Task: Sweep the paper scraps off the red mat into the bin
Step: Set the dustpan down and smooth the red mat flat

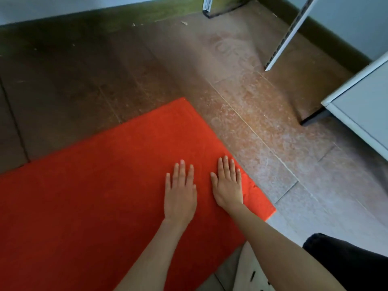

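Red mat lies on the floor and fills the lower left of the frame. Our left hand and right hand rest flat on it near its right edge, fingers straight, gripping nothing.

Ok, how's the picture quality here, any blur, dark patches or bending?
Head view: the left hand and right hand look sharp on the red mat; the floor is dim at left, brighter at right; the white cabinet at the right edge is smeared; the far wall edge bows slightly.
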